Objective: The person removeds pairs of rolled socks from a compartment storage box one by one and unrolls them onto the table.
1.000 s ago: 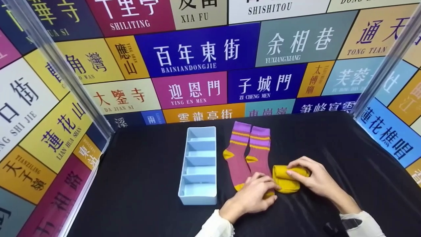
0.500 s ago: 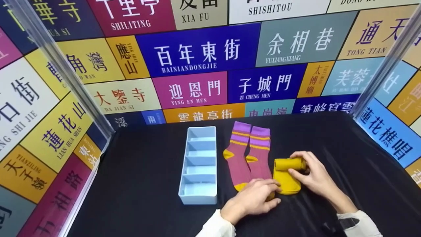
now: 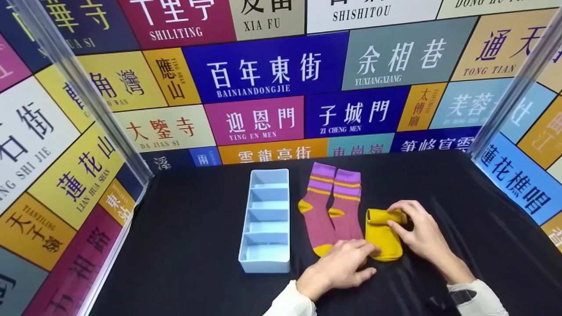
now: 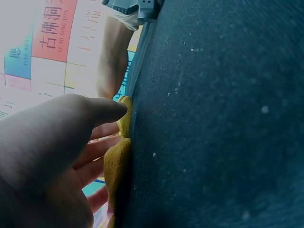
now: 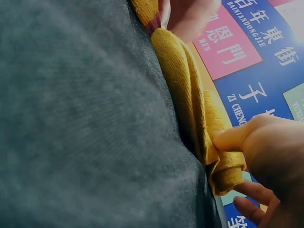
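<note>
A mustard-yellow sock bundle lies on the black cloth, its far end rolled up and its toe end flat toward the person. The right hand pinches the roll at its right side; in the right wrist view the thumb presses on the roll, with fingers beyond it. The left hand rests with loosely bent fingers over the toe of a mauve sock, fingertips right at the yellow toe. Beside it lies a matching mauve sock with purple cuff and yellow stripes, heel and toe.
Left of the socks stands a pale blue box with several compartments in a row. Black cloth covers the table. Behind rises a wall of colourful street-name panels, with clear upright panels at the sides.
The right hand has shifted the rolled end of the yellow socks away from the person, so more flat fabric shows in front. The left hand has slid slightly right.
</note>
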Tool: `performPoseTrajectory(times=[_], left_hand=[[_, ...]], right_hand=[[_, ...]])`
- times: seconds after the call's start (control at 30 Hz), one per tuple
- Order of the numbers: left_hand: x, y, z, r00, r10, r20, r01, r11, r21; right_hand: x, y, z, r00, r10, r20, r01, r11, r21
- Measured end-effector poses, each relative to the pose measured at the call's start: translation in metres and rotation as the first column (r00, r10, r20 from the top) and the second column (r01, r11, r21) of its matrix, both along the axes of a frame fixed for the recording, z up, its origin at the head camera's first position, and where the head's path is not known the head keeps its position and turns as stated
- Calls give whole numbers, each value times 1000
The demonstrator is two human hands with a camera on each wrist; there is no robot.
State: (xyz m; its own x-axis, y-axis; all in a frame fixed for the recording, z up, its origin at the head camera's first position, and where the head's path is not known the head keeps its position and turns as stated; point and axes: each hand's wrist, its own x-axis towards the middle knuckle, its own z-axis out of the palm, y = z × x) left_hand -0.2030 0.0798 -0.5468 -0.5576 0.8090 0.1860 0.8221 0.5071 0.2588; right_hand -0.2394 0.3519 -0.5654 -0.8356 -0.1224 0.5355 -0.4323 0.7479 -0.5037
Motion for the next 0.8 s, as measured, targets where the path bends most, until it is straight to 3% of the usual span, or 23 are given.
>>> performPoseTrajectory(times=[0.23, 0.57, 0.8], left_hand=[[5, 4, -6, 999, 37, 13, -36, 997, -62], [3, 2, -7, 998, 25, 51, -21, 997, -68], [2, 0, -5, 996, 1, 87, 3, 999, -35]], right_hand=[[-7, -2, 1, 1000, 9, 5, -10, 998, 68], [-19, -9, 4, 1000, 8, 0, -8, 995, 98], [-28, -11, 7, 997, -21, -70, 29, 993, 113]])
